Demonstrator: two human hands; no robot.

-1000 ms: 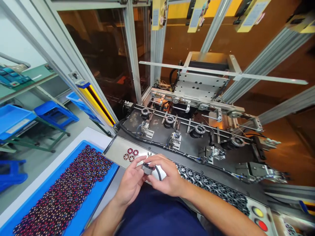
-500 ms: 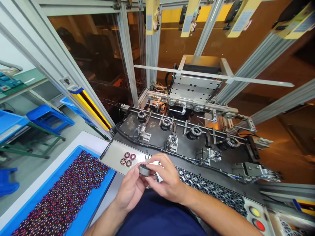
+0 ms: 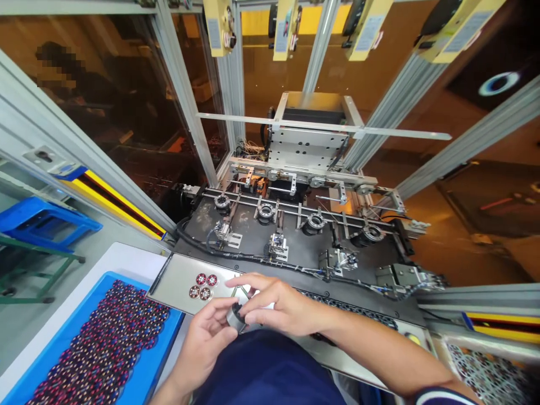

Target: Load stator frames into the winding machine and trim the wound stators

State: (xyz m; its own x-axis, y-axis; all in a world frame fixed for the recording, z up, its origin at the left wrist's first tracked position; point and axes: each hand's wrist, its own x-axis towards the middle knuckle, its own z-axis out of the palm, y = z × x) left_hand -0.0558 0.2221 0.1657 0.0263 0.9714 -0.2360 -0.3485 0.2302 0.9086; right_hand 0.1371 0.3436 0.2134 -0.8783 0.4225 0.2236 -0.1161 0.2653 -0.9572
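Note:
My left hand wraps its fingers and thumb around a short grey metal cylinder with a dark, toothed-looking inside, tilted toward me. Over its open top bends my right hand, its fingertips touching the dark inside. Thin metal prongs that look like tweezers stick out from among the right fingers; most of that tool is hidden. Just left of my hands, several small round motor cores with copper and red windings lie on the metal tray.
A blue bin full of similar wound cores stands at the left. Behind my hands is a black machine bed with ring fixtures and a cable. Dark rings line the tray under my right forearm. Metal parts fill a box at far right.
My view has turned, so the scene sits further left. The grey cylinder has tilted more toward me, and my right fingers have moved over its open top. The cores on the tray lie as before.

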